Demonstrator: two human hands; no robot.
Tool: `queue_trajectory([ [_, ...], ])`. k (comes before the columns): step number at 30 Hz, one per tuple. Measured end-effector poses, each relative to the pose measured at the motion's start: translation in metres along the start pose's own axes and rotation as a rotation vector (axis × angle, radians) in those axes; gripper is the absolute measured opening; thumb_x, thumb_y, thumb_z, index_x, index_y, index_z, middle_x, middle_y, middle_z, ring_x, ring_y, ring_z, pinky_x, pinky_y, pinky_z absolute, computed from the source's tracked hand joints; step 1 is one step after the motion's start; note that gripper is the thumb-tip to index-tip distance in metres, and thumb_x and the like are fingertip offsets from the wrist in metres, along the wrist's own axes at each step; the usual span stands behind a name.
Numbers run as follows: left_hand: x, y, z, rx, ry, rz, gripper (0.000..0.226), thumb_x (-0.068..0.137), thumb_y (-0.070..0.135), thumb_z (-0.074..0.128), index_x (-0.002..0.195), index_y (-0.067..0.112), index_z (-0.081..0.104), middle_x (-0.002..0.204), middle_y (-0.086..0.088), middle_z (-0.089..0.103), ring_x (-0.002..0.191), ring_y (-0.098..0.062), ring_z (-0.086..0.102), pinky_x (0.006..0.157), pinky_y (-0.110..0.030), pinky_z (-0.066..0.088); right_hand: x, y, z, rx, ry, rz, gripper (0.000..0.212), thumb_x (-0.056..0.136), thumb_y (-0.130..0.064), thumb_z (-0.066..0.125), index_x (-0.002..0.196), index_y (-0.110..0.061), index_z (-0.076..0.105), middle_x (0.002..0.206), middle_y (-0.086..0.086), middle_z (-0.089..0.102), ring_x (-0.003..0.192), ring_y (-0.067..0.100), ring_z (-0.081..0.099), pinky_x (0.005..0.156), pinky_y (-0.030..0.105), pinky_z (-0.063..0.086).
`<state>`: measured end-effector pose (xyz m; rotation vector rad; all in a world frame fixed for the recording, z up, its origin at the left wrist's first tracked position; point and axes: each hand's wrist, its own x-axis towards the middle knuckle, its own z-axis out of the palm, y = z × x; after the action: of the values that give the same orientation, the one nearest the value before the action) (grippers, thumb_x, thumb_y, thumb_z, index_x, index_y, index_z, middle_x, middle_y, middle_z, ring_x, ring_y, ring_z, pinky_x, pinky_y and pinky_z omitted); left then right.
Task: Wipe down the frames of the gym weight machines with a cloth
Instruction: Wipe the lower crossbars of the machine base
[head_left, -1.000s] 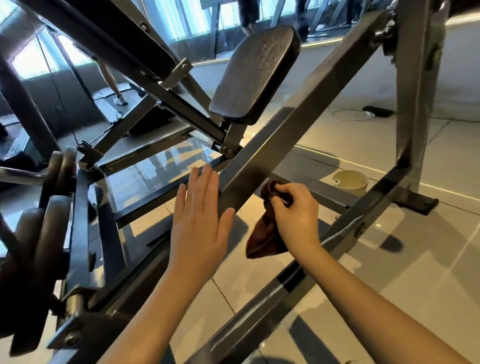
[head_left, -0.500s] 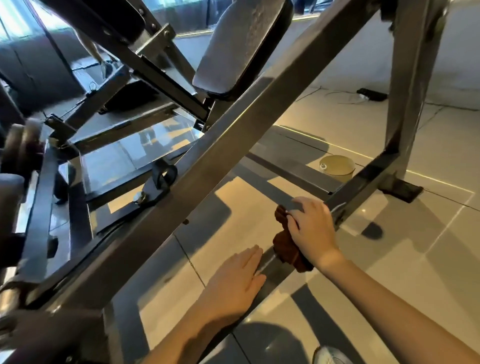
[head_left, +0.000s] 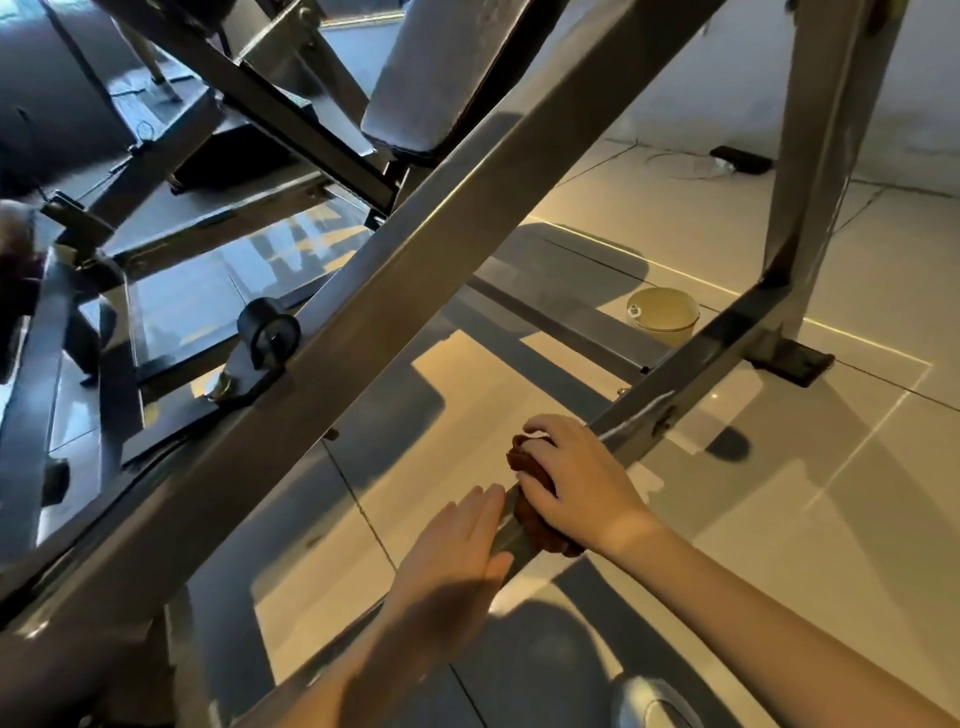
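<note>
gripping the brown cloth (head_left: 535, 499) with curled fingers, the right hand (head_left: 582, 483) presses it on the low frame bar (head_left: 691, 384). the left hand (head_left: 457, 551) lies flat, fingers together, on the bar just beside it.

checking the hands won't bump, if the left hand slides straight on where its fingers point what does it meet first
Probably the brown cloth the right hand grips on the lower frame bar; the left hand points along that bar, fingertips just short.
</note>
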<state>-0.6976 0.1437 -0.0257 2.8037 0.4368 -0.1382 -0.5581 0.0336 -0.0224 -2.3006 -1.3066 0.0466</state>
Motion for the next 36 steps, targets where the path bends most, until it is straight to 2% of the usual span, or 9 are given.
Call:
queue_trajectory([
  [4,-0.012,0.004,-0.005,0.043,0.022,0.04,0.063,0.099,0.028,0.047,0.153,0.019,0.016,0.153,0.005,0.032,0.138,-0.017,0.034,0.116,-0.031,0.024,0.017,0.024,-0.009,-0.054,0.177,0.21,0.032,0.099,-0.03,0.048,0.124,-0.013,0.059,0.12,0.005,0.059,0.113,0.022,0.051,0.098,0.031,0.038],
  [7,-0.016,-0.003,-0.001,0.119,0.139,0.162,0.058,0.091,0.026,0.057,0.144,0.008,0.038,0.133,-0.008,0.058,0.116,-0.022,0.059,0.103,-0.033,0.046,0.0,0.004,-0.007,-0.01,0.1,0.139,0.053,0.091,-0.057,0.044,0.117,-0.015,0.061,0.118,0.0,0.057,0.113,0.018,0.047,0.1,0.029,0.037],
  [9,-0.014,-0.004,-0.002,0.133,0.177,0.176,0.053,0.091,0.033,0.04,0.138,0.008,0.043,0.124,-0.008,0.062,0.106,-0.022,0.063,0.094,-0.034,0.053,-0.015,-0.005,-0.008,-0.008,-0.028,0.022,0.072,0.082,-0.07,0.035,0.119,-0.014,0.062,0.123,0.001,0.054,0.118,0.02,0.046,0.105,0.034,0.037],
  [12,-0.013,-0.006,0.002,0.13,0.19,0.173,0.054,0.091,0.034,0.044,0.137,0.008,0.042,0.125,-0.009,0.061,0.112,-0.025,0.061,0.097,-0.035,0.05,-0.011,0.02,-0.013,-0.105,-0.03,-0.068,0.054,0.089,-0.056,0.042,0.114,-0.013,0.063,0.116,0.004,0.062,0.112,0.024,0.055,0.107,0.038,0.034],
  [17,-0.011,-0.016,0.014,0.208,0.207,0.153,0.059,0.093,0.026,0.051,0.146,0.003,0.036,0.143,-0.012,0.05,0.134,-0.028,0.046,0.111,-0.033,0.025,0.015,0.042,-0.016,-0.064,0.202,0.261,0.034,0.092,-0.033,0.062,0.118,-0.011,0.059,0.111,0.007,0.063,0.106,0.026,0.055,0.092,0.036,0.043],
  [23,-0.014,-0.006,0.007,0.2,0.188,0.159,0.061,0.094,0.027,0.052,0.148,0.007,0.032,0.148,-0.009,0.045,0.139,-0.024,0.039,0.114,-0.03,0.02,-0.022,0.028,-0.006,-0.075,0.087,-0.202,0.04,0.092,-0.036,0.044,0.101,-0.009,0.072,0.105,0.007,0.066,0.1,0.026,0.061,0.092,0.039,0.048],
  [25,-0.014,-0.003,0.003,0.207,0.211,0.163,0.058,0.091,0.028,0.05,0.144,0.007,0.038,0.141,-0.008,0.052,0.133,-0.023,0.047,0.111,-0.03,0.025,-0.008,0.045,-0.015,-0.116,0.107,-0.182,0.037,0.094,-0.033,0.043,0.098,-0.011,0.072,0.099,0.005,0.068,0.095,0.023,0.063,0.088,0.037,0.049],
  [29,-0.015,-0.006,0.006,0.195,0.279,0.218,0.057,0.085,0.027,0.054,0.136,0.003,0.044,0.13,-0.013,0.06,0.122,-0.028,0.058,0.102,-0.041,0.042,0.013,0.063,-0.018,-0.055,0.193,0.166,0.028,0.096,-0.03,0.051,0.1,-0.011,0.072,0.102,0.004,0.066,0.102,0.021,0.058,0.094,0.036,0.044],
  [36,-0.015,-0.011,0.013,0.19,0.289,0.243,0.061,0.087,0.029,0.054,0.141,0.007,0.037,0.137,-0.01,0.055,0.128,-0.027,0.052,0.101,-0.044,0.048,0.0,0.037,-0.015,0.003,0.039,-0.207,0.038,0.093,-0.035,0.04,0.094,-0.013,0.07,0.093,0.002,0.067,0.09,0.021,0.061,0.086,0.036,0.049],
])
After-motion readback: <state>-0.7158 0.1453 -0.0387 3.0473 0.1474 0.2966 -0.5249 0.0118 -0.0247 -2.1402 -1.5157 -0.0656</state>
